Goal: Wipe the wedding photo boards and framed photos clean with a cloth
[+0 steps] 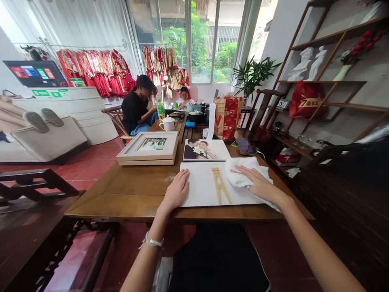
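Note:
A flat white board [199, 190] lies on the wooden table in front of me. My left hand [179, 188] rests on the board's left edge, its fingers lying flat. On the right part of the board is a white cloth [240, 166], bunched up and hanging over the near right corner. My right hand [257, 182] lies on top of this cloth with the fingers stretched out. Between the hands a pale yellow, forked flat piece [219, 184] lies on the board. Just behind stands a photo panel [206, 151] of a couple, lying flat.
Picture frames [147, 148] are stacked at the left on the table [127, 186]. Farther back are a white lidded mug [168, 123], a green bottle [160, 110], a red paper bag [227, 115] and a phone [244, 148] with a cable. Two people sit at the far end.

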Demonstrator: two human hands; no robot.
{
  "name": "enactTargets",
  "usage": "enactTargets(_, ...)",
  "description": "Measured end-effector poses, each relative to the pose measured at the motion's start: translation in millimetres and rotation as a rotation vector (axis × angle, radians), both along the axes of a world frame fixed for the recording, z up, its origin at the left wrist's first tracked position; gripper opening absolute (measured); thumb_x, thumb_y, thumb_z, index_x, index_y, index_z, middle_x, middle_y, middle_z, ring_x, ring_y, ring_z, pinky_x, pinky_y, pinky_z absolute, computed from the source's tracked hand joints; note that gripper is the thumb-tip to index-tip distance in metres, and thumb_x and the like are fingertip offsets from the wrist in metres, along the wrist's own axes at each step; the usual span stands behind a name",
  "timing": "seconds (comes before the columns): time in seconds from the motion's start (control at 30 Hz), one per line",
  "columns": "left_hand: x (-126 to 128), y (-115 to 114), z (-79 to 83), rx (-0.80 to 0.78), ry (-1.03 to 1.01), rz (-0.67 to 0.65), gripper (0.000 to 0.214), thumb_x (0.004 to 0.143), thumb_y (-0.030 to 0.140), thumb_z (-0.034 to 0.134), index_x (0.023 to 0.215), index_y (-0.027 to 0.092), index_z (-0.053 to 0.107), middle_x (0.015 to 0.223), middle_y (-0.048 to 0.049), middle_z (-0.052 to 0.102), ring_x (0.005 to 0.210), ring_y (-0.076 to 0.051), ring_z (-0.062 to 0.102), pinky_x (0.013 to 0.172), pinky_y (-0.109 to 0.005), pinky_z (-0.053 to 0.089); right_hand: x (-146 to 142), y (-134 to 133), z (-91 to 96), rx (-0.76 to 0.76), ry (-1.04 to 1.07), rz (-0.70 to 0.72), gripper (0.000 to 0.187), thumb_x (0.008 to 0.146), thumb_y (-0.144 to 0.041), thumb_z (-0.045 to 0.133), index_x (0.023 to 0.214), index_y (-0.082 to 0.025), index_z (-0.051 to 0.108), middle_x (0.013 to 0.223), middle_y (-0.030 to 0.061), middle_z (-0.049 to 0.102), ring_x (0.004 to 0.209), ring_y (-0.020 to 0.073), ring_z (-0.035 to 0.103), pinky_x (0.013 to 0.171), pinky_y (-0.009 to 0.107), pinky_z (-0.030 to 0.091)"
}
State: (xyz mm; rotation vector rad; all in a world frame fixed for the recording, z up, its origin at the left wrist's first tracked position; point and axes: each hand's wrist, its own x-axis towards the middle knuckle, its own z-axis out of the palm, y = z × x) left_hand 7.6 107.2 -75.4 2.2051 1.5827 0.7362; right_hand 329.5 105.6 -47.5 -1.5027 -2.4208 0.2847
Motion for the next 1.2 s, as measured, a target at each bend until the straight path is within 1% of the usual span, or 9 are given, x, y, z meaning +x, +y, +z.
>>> enactTargets(0.1, -1, 0, -0.7, 0.016, -0.008, -0.006, 0.042, 0.089, 0.019, 0.033, 0.129, 0.013, 0.044, 0.143, -0.0101, 0.039, 0.137, -0.02, 0.027, 0.114, -0.041, 0.024, -22, 21, 4.2, -0.003, -0.025, -0.009, 0.071, 0.068, -0.009, 0.042, 0.137, -0.025, 0.04, 0.148, 0.0035, 0.03, 0.137, 0.0228, 0.02, 0.11, 0.054, 0.013)
enactTargets(0.2, -1, 0, -1.6, 0.024, -0.011, -0.006, 0.042, 0.089, 0.019, 0.034, 0.129, 0.015, 0.045, 0.143, -0.0089, 0.04, 0.137, -0.019, 0.028, 0.114, -0.04, 0.024, -32, 21, 6.1, 0.011, -0.037, 0.051, 0.074, 0.064, -0.009, 0.043, 0.136, -0.025, 0.041, 0.148, 0.004, 0.03, 0.137, 0.023, 0.021, 0.11, 0.054, 0.013)
enactTargets(0.4, -1, 2, -4.9, 0.042, -0.009, -0.009, 0.042, 0.089, 0.019, 0.034, 0.129, 0.016, 0.045, 0.143, -0.0082, 0.041, 0.137, -0.02, 0.028, 0.114, -0.041, 0.025, -9, -32, 4.2, 0.017, 0.015, 0.206, 0.085, 0.054, -0.004, 0.038, 0.134, -0.03, 0.044, 0.148, -0.004, 0.03, 0.136, 0.0201, 0.022, 0.113, 0.051, 0.011)
enactTargets(0.53, -2, 2, -5.8, 0.049, -0.014, -0.009, 0.042, 0.089, 0.02, 0.034, 0.129, 0.016, 0.045, 0.142, -0.0083, 0.041, 0.137, -0.02, 0.029, 0.114, -0.041, 0.025, 12, -53, 4.4, -0.045, 0.075, 0.218, 0.069, 0.067, -0.005, 0.039, 0.13, -0.033, 0.049, 0.146, -0.0053, 0.032, 0.135, 0.0206, 0.025, 0.113, 0.051, 0.012)
enactTargets(0.63, -2, 2, -4.9, 0.035, -0.012, -0.012, 0.042, 0.089, 0.02, 0.034, 0.129, 0.014, 0.045, 0.143, -0.0092, 0.04, 0.137, -0.02, 0.028, 0.114, -0.04, 0.024, 19, -35, 4.2, -0.078, 0.137, 0.191, 0.056, 0.077, -0.014, 0.041, 0.129, -0.03, 0.05, 0.144, -0.0019, 0.038, 0.134, 0.0219, 0.029, 0.112, 0.051, 0.011)
enactTargets(0.77, -2, 2, -4.5, 0.041, -0.017, -0.01, 0.042, 0.089, 0.02, 0.034, 0.129, 0.017, 0.045, 0.143, -0.008, 0.041, 0.137, -0.02, 0.029, 0.114, -0.04, 0.025, 18, 14, 2.8, -0.089, 0.23, 0.143, 0.049, 0.084, -0.028, 0.044, 0.132, -0.024, 0.048, 0.14, 0.0028, 0.044, 0.132, 0.0239, 0.033, 0.113, 0.048, 0.014)
enactTargets(0.97, -2, 2, -4.5, 0.038, -0.014, -0.01, 0.042, 0.089, 0.02, 0.034, 0.129, 0.017, 0.045, 0.143, -0.0081, 0.04, 0.137, -0.02, 0.028, 0.114, -0.041, 0.025, 10, 54, -4.1, -0.07, 0.254, 0.114, 0.051, 0.081, -0.02, 0.044, 0.131, -0.023, 0.049, 0.138, 0.0029, 0.046, 0.132, 0.0225, 0.033, 0.112, 0.049, 0.014)
enactTargets(1.07, -1, 1, -3.3, 0.029, -0.011, -0.009, 0.042, 0.089, 0.021, 0.034, 0.129, 0.015, 0.045, 0.143, -0.0093, 0.04, 0.137, -0.02, 0.028, 0.114, -0.041, 0.025, 4, 40, -7.4, -0.052, 0.22, 0.161, 0.056, 0.078, -0.015, 0.043, 0.133, -0.022, 0.046, 0.14, 0.0035, 0.044, 0.132, 0.021, 0.032, 0.113, 0.048, 0.012)
enactTargets(1.2, 0, 0, -2.1, 0.03, -0.012, -0.004, 0.042, 0.089, 0.02, 0.034, 0.128, 0.015, 0.046, 0.143, -0.0091, 0.04, 0.137, -0.02, 0.028, 0.114, -0.039, 0.024, -1, -7, -4.6, -0.003, 0.147, 0.272, 0.062, 0.07, -0.007, 0.041, 0.129, -0.025, 0.051, 0.142, 0.0018, 0.041, 0.133, 0.0209, 0.031, 0.112, 0.05, 0.012)
